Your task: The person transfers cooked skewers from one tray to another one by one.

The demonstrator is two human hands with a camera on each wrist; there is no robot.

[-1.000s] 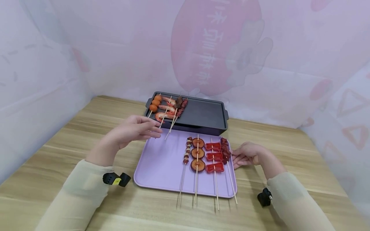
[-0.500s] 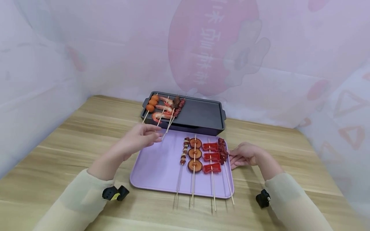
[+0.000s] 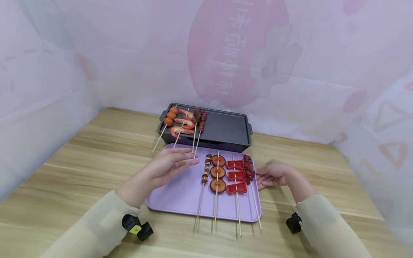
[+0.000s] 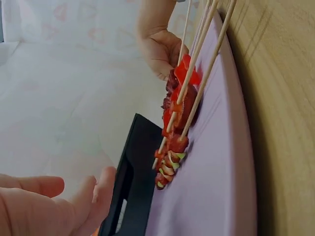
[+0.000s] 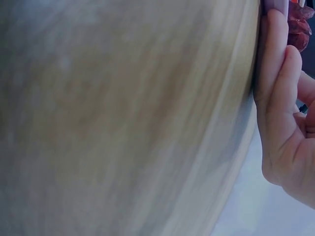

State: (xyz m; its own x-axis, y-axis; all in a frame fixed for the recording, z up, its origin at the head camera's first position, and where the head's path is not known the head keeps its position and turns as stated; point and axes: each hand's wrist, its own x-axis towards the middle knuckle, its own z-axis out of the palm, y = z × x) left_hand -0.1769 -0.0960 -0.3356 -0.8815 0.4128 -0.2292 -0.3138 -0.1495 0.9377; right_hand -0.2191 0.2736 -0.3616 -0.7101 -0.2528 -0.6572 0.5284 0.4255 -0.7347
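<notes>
My left hand [image 3: 171,165] reaches over the left part of a lilac tray [image 3: 171,200], its fingers loosely extended and holding nothing. The fingertips are right at the stick ends of a dark brown meat skewer [image 3: 197,115] and a reddish meat skewer [image 3: 202,123]. Both lie on a black grill pan [image 3: 227,129], beside a shrimp skewer [image 3: 183,124] and an orange ball skewer [image 3: 171,115]. At the tray's right edge, my right hand [image 3: 274,173] touches the rim with mostly straight fingers [image 5: 275,59], close to a dark red meat skewer [image 3: 248,168].
On the tray also lie a thin meat-and-vegetable skewer [image 3: 205,170], a mushroom skewer [image 3: 218,172] and a skewer of red pieces [image 3: 236,175]. Their sticks overhang the front rim. A printed cloth [image 3: 145,53] walls off the wooden table [image 3: 306,222].
My left hand has moved right and slightly toward me. The brown and reddish meat skewers on the pan, crossed before, now lie side by side. The right hand has stayed at the tray's edge.
</notes>
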